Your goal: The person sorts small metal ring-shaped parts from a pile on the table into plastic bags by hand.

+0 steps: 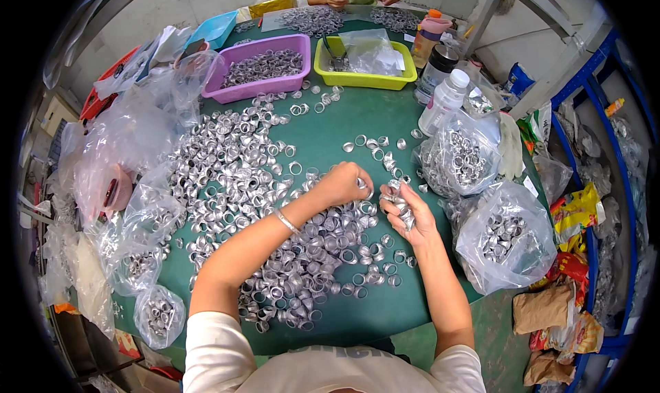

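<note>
Silver-coloured metal rings (227, 166) lie in a wide loose heap over the left and middle of the green table (323, 132). My left hand (347, 182), with a bangle on its wrist, reaches over the heap's right edge. Its fingers are bent in a pinch, with a ring (362, 184) showing at the fingertips. Just right of it, my right hand (417, 218) is curled round a handful of rings (402, 207), held a little above the table. A few loose rings (375, 146) lie beyond my hands, and several more are scattered below them.
A purple basin (302, 63) of rings and a yellow-green basin (371, 81) with a plastic bag stand at the back. Clear bags of rings (505, 269) line the right edge; others sit at left. Bottles (443, 104) stand back right. Another person's hands (337, 0) work across the table.
</note>
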Demonstrator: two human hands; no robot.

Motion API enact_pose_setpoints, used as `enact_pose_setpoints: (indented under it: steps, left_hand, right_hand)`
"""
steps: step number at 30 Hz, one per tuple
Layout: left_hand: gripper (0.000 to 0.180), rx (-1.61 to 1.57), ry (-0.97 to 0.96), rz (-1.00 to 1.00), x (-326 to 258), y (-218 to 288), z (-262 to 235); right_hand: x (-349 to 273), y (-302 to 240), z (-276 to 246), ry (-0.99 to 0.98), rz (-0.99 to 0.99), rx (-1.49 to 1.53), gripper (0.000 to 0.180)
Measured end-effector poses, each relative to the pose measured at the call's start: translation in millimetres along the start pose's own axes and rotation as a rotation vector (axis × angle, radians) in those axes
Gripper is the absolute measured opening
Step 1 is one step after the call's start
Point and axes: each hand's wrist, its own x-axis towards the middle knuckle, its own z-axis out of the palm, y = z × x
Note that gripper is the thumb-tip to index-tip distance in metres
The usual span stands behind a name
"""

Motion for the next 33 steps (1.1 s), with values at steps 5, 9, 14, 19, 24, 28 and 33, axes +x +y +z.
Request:
enact_pose_setpoints:
  steps: [5,9,14,19,24,28,33]
  left_hand:
    - [0.022,-0.296,-0.065,-0.373,0.3,15.1,-8.1]
    - [0.027,-1.289,-0.026,-0.724,-19.6,32.2,-24.8]
    - [0.032,-1.561,-0.059,-0.772,-55.8,51.8,-8.0]
    - [0.033,-1.674,-0.157,-0.771,-77.3,80.3,-0.4]
    - [0.033,-1.626,-0.187,-0.802,-88.5,103.8,3.2]
    - [0.029,-1.558,-0.162,-0.735,-92.0,123.6,11.3]
    - [0.026,-1.515,-0.122,-0.578,-65.6,171.3,26.0]
  right_hand:
    - [-9.0,-10.8,-31.6,-0.110,0.128,0.285,0.028]
    - [-22.1,-3.8,-9.6,-0.031,-0.007,0.247,0.024]
    - [-43.2,16.9,14.5,0.025,0.007,0.241,0.023]
    - [-69.2,21.6,27.1,0.111,0.076,0.234,0.022]
    - [-95.2,24.8,46.7,0.211,-0.180,-0.433,0.017]
    - [-117.7,23.2,51.8,0.195,-0.312,-0.761,0.014]
    - [-154.1,-33.3,65.5,0.425,-1.068,-1.641,0.013]
